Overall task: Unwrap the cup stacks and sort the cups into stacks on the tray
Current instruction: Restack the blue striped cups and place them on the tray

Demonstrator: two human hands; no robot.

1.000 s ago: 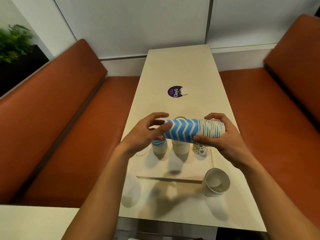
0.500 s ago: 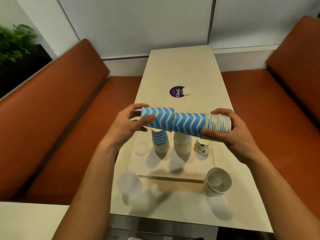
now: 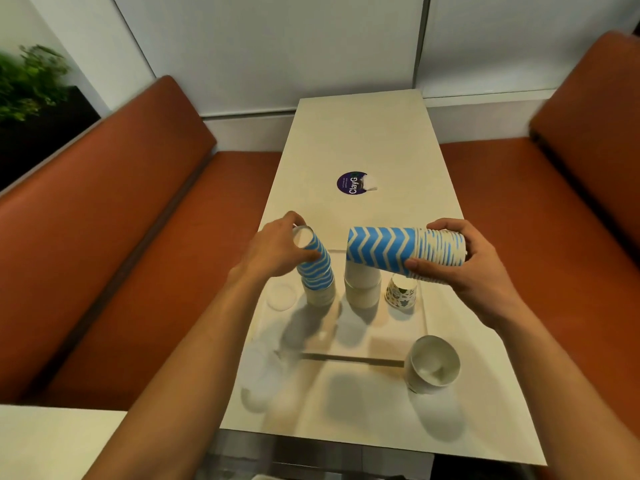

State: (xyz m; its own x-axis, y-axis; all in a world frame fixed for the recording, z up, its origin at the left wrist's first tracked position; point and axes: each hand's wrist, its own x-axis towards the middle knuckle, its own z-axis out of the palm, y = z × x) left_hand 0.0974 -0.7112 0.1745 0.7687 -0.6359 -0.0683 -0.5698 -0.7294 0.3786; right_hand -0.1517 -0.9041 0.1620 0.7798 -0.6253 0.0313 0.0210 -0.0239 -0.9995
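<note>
My right hand (image 3: 464, 268) grips a long stack of blue zigzag cups (image 3: 405, 252), held sideways above the white tray (image 3: 349, 341). My left hand (image 3: 273, 249) holds a single blue zigzag cup (image 3: 313, 259), bottom up and tilted, right over the blue cup stack (image 3: 318, 289) at the tray's left. A plain white cup stack (image 3: 362, 285) stands in the tray's middle. A leaf-patterned cup (image 3: 401, 292) stands upside down at its right, partly hidden by the held stack.
A white cup (image 3: 433, 363) lies tilted on the table right of the tray. Clear plastic wrap (image 3: 263, 372) and a clear lid (image 3: 281, 296) lie at the left edge. A purple sticker (image 3: 352, 183) sits farther back. Orange benches flank the narrow table.
My left hand pulled one cup off the end of the long stack and carried it down and left onto the tray's blue stack. The right hand kept the rest aloft.
</note>
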